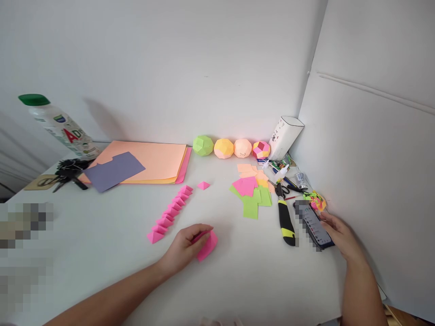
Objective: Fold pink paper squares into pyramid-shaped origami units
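Observation:
Between the fingers and thumb of my left hand (pixel 188 246) is a folded piece of pink paper (pixel 208 248), low over the white table. Part of the paper is hidden by the hand. Up and to the left of it, several small pink folded-paper pyramids (pixel 171 212) stand in a slanting row. A single pink paper piece (pixel 204 185) lies apart at the row's far end. At the right, my right hand (pixel 341 235) has its thumb and fingers at the right edge of a smartphone (pixel 316 226) with a lit screen.
Coloured paper squares (pixel 251 206), scissors (pixel 282 191) and a black-and-yellow utility knife (pixel 286 224) lie right of centre. Faceted paper balls (pixel 223 148) line the wall. Paper sheets (pixel 146 158), a grey-purple piece (pixel 115 172) and a white bottle (pixel 64 129) are left. A white holder (pixel 285 138) stands in the corner.

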`<state>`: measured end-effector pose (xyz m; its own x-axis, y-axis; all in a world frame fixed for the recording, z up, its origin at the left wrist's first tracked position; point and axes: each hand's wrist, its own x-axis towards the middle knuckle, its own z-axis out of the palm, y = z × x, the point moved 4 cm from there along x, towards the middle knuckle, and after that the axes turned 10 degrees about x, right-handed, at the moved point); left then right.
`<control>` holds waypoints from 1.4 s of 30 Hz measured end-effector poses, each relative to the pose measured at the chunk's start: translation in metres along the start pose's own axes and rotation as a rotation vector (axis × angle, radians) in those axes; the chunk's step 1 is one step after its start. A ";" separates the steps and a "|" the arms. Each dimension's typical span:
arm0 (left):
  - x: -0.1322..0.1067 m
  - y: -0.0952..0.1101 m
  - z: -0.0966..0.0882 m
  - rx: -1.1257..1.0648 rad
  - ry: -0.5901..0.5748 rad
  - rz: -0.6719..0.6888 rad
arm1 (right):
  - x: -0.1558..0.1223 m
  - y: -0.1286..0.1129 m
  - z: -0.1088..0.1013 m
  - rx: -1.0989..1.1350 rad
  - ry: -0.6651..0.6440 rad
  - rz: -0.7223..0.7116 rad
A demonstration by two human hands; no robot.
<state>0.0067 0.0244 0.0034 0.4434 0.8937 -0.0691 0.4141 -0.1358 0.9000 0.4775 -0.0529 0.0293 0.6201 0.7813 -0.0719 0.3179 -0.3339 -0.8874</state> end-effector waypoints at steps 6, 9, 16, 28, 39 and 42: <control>0.000 0.000 0.000 0.002 0.004 -0.014 | -0.004 -0.001 -0.004 0.075 -0.052 0.035; 0.000 0.001 0.000 0.010 0.003 -0.009 | -0.005 -0.002 -0.003 0.084 -0.091 0.025; 0.000 0.003 0.000 0.016 0.000 -0.002 | -0.011 -0.010 0.001 0.005 -0.193 -0.024; 0.000 0.002 0.000 0.016 0.007 -0.007 | -0.020 -0.001 0.000 -0.123 -0.522 -0.060; -0.001 0.001 0.000 0.024 0.005 0.006 | -0.009 0.003 -0.004 0.015 -0.255 -0.043; 0.000 0.002 0.000 0.015 0.020 0.011 | -0.001 0.006 -0.006 0.108 -0.036 -0.005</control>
<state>0.0069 0.0244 0.0050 0.4316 0.9007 -0.0505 0.4212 -0.1516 0.8942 0.4832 -0.0591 0.0266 0.5922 0.8016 -0.0821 0.2404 -0.2730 -0.9315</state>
